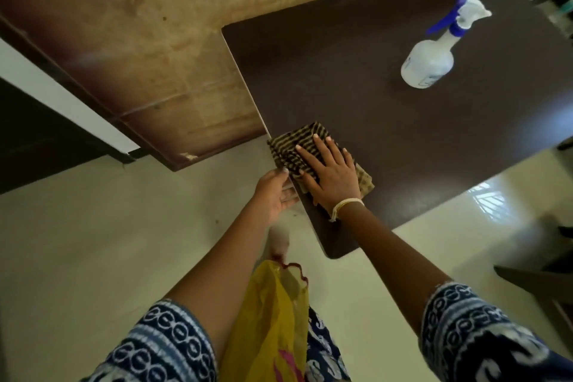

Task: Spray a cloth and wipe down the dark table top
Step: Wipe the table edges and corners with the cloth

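A dark brown table top (387, 108) fills the upper right of the head view. A folded striped cloth, tan and black (288, 146), lies at its near left edge. My right hand (331, 177) presses flat on the cloth, fingers spread. My left hand (274, 195) is cupped palm up just below the table's edge, beside the cloth, with nothing visible in it. A white spray bottle with a blue trigger (434, 53) stands on the far right part of the table, apart from both hands.
A brown wooden door (130, 49) stands behind the table on the left. The pale tiled floor (124, 242) lies below. A yellow fabric (273, 319) hangs in front of my body. Dark furniture (542, 282) shows at the right edge.
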Demonstrator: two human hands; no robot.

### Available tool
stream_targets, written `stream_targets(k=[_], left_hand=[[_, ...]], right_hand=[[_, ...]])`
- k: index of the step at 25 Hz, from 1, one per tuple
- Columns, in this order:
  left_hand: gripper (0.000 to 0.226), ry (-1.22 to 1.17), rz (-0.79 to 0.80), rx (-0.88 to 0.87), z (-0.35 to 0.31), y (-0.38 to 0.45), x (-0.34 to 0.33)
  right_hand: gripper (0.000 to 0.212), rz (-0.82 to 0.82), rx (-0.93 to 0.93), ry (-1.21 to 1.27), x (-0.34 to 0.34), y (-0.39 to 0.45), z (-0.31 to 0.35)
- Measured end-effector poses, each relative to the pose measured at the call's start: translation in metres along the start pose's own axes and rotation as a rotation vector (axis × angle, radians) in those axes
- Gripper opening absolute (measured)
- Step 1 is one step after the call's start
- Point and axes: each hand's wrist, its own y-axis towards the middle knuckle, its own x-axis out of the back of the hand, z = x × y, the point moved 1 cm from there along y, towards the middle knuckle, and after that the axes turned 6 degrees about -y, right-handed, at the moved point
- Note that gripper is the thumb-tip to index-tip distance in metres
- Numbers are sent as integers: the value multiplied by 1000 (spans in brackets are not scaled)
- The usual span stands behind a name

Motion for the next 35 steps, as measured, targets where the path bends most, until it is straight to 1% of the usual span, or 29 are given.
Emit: stream_targets(k=[2,6,8,11,13,14,16,18,20,22,24,25,27,28,29,32,35], left_hand=[[20,48,27,30,26,-17,2],[34,91,45,82,68,-50,2],[34,146,37,90,80,-63,-2],[32,223,11,85,93,-74,-7],[30,236,-25,83,101,-79,-9],[30,197,-39,94,104,-82,-10],[31,33,-91,134,121,-88,-11],[32,-117,-202,173,145,-91,-10],[28,-117,-214,179,176,-93,-19],[22,-43,-146,155,207,-97,-42],[23,2,-84,132,231,-99,-75],[23,11,-68,119,241,-99,-92],[22,50,-45,82,255,-99,-121],[28,78,-30,67,260,-99,-138],[34,108,-14,61,264,-99,-155],[39,134,47,43,273,-103,-217],[54,184,68,44,273,-95,-278]], right_hand=[[57,-3,-111,33,-7,-32,5],[58,34,-143,47,-13,-86,3],[56,21,-181,46,-17,-100,6],[50,-60,-244,81,-22,-123,15],[42,-159,-229,62,-24,-141,20],[38,-219,-217,50,-24,-148,21],[29,-311,-182,93,-25,-158,16],[25,-301,-143,292,-26,-167,5],[25,-184,-159,651,-20,-177,-15],[23,9,-259,1042,-6,-188,-42],[21,218,-370,1409,4,-201,-73],[24,322,-414,1580,7,-208,-93],[35,535,-551,1832,10,-219,-138],[38,600,-620,1923,14,-226,-161],[40,623,-673,2000,17,-232,-182],[47,558,-727,2218,25,-247,-231],[67,466,-748,2269,33,-253,-279]])
